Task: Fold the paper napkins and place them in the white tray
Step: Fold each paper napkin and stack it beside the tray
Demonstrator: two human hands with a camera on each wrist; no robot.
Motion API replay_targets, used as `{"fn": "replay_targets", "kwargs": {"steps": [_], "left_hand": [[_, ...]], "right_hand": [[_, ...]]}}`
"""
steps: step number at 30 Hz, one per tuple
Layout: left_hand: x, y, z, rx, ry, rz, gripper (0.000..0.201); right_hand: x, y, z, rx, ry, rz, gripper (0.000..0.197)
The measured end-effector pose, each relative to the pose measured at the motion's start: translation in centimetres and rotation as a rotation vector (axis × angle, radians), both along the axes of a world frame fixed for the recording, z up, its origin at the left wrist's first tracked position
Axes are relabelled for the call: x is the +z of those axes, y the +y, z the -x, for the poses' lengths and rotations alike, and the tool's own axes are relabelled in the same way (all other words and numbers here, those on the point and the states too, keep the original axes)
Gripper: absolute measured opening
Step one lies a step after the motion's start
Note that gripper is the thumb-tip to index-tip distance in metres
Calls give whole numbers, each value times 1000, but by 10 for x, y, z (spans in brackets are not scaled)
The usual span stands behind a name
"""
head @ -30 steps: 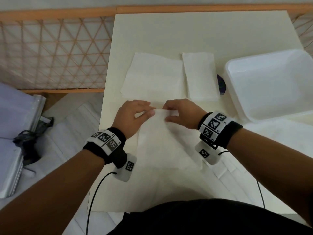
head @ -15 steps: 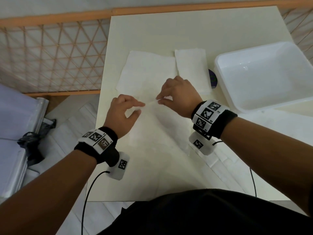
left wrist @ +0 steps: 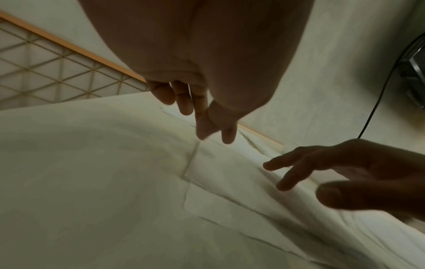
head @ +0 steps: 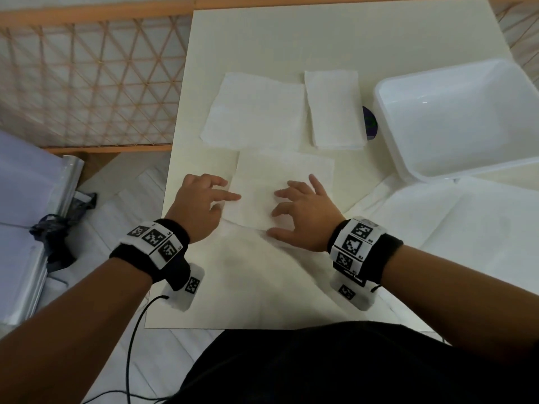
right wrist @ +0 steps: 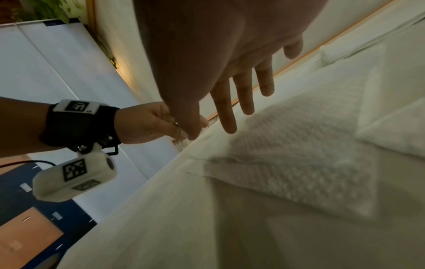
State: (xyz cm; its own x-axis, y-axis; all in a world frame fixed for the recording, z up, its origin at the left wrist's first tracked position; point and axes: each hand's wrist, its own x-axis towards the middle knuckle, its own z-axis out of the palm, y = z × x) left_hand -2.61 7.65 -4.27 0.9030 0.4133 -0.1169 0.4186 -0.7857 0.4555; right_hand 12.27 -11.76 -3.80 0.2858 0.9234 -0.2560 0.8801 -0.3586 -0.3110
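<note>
Wooden lattice fence [head: 87, 83] stands left of the cream desk [head: 262, 33]. Left hand [head: 198, 205]: fingers extended, index tip touching the left edge of the embossed, rectangular folded napkin [head: 280, 182] at desk centre. Right hand [head: 303, 217]: fingers spread flat, resting on the same napkin. Beyond lie a napkin stack [head: 253, 112] and a narrower folded stack [head: 335, 109]. The glossy white tray [head: 388, 118], far right, holds nothing.

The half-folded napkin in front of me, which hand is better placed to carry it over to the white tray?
Probably the right hand: it rests on the napkin, on the white tray side. The left hand only touches the napkin's far edge.
</note>
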Motion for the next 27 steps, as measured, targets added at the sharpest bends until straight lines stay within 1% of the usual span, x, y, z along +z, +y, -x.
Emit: {"fn": "replay_targets", "kwargs": {"steps": [2,3,4,6,8,10,12,14,18,21,24,25,27], "left_hand": [[1,0,-4,20,-51,22,53],[2,0,-7,16,-85,44,52],[2,0,-10,-3,-110,72,49],[0,-3,-21,-96,-118,112,40],[-5,-10,-34,-220,-22,139,40],[-12,-20,-44,-340,165,128,51],[-21,-24,-47,-441,316,39,61],[-27,-19,-47,-501,363,-41,68],[-35,3,-35,-525,409,-126,77],[-38,19,-20,-489,429,-178,84],[-39,25,-15,-462,437,-222,89],[-40,24,-16,-457,430,-217,91],[-41,22,-18,-444,408,-186,92]], "right_hand": [[-1,1,2,-115,-3,-51,42],[-2,2,4,-168,-13,-72,38],[-4,3,7,-202,-25,-76,37],[-11,6,16,-235,-32,-36,45],[-19,10,25,-253,-6,50,55],[-29,12,32,-254,9,107,61],[-37,12,34,-258,-7,106,68],[-43,10,31,-280,-9,87,76],[-44,-6,19,-350,32,100,91],[-40,-18,11,-346,53,124,99],[-34,-22,8,-344,57,138,95],[-31,-21,6,-352,48,130,91],[-24,-18,-1,-362,8,80,77]]}}
